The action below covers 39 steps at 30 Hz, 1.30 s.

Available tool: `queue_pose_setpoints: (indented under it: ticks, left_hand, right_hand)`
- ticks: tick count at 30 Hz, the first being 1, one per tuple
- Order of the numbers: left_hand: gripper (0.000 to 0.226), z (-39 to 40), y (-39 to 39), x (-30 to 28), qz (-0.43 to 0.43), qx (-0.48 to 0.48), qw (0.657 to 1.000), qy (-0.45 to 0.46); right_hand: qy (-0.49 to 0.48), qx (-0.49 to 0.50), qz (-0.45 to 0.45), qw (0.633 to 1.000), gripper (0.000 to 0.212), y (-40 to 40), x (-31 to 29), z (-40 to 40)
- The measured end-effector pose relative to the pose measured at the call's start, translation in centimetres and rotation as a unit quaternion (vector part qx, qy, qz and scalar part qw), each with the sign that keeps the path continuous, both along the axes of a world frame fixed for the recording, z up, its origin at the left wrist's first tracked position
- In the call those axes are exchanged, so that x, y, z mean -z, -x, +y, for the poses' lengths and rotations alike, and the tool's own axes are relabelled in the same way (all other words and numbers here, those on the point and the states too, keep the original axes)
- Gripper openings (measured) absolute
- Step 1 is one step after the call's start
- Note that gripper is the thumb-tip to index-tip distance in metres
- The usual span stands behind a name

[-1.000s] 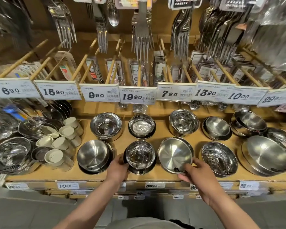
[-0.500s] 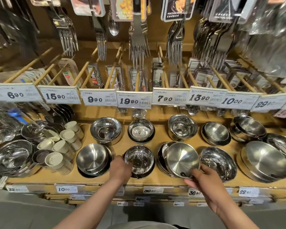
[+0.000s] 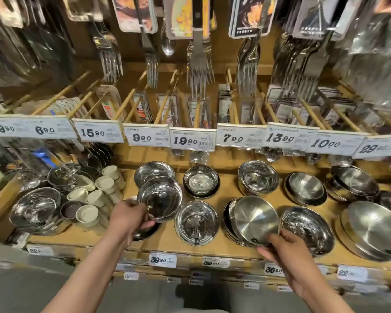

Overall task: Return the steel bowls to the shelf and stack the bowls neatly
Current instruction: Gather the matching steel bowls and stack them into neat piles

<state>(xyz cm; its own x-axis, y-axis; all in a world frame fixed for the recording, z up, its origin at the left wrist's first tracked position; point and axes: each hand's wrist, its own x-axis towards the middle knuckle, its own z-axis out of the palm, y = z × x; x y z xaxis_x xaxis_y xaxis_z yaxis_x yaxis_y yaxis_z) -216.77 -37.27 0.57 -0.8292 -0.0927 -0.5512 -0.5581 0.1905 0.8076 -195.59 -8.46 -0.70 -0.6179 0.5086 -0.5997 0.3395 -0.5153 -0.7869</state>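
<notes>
My left hand [image 3: 128, 216] grips a polished steel bowl [image 3: 159, 198] by its near rim, thumb curled over the edge, holding it tilted above a dark bowl [image 3: 145, 232] that stays on the wooden shelf [image 3: 165, 241]. My right hand [image 3: 282, 251] pinches the lower rim of a brushed steel bowl [image 3: 255, 219], tipped up on edge so its flat bottom faces me, leaning against a short stack of bowls [image 3: 229, 224] just behind it.

Between my two hands sits a mirror-bright bowl [image 3: 196, 222], close on both sides. Right of the brushed bowl lies another shiny bowl [image 3: 307, 230], nearly touching it. Behind stand more bowls in a back row [image 3: 257, 177], round and deep with rolled rims. To the left, white cups [image 3: 93, 199] crowd near the lifted bowl, and beyond them lie glass-lidded pans [image 3: 35, 208]. On the far right sits a broad brushed stack [image 3: 375, 231].

Price tags [image 3: 192, 140] hang in a row above the back bowls, with forks [image 3: 199, 64] dangling higher up. The shelf's front lip runs just under my wrists, and bare wood shows in front of the middle bowl.
</notes>
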Motion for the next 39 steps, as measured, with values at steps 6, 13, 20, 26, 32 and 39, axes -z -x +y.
queue_pose_setpoints:
  ticks: [6,13,20,26,32,39]
  left_hand:
    - [0.009,-5.2,1.5,0.5,0.007,-0.048,0.999,-0.003]
    - [0.007,-6.3,1.9,2.4,-0.01,-0.048,0.998,-0.025]
    - [0.01,-7.0,2.6,3.1,-0.018,-0.018,1.0,-0.005]
    - [0.017,-6.7,1.8,2.9,0.018,-0.006,0.999,0.051]
    - [0.03,-6.3,0.0,-0.5,0.142,-0.021,0.97,0.198]
    - [0.014,2.5,-3.5,-3.2,0.229,0.181,0.948,0.127]
  right_hand:
    - [-0.006,-0.034,-0.003,0.999,0.016,1.9,0.3,-2.1]
    - [0.008,-0.034,-0.006,0.999,0.019,2.9,0.5,-3.0]
    - [0.02,0.021,-0.003,1.0,0.023,1.5,-0.2,-1.8]
    - [0.018,0.063,-0.007,0.998,0.021,0.3,-0.4,-0.1]
    - [-0.02,0.075,-0.034,0.996,0.013,-0.7,0.0,1.0]
    - [-0.035,0.083,-0.047,0.995,0.009,-2.0,0.3,1.9]
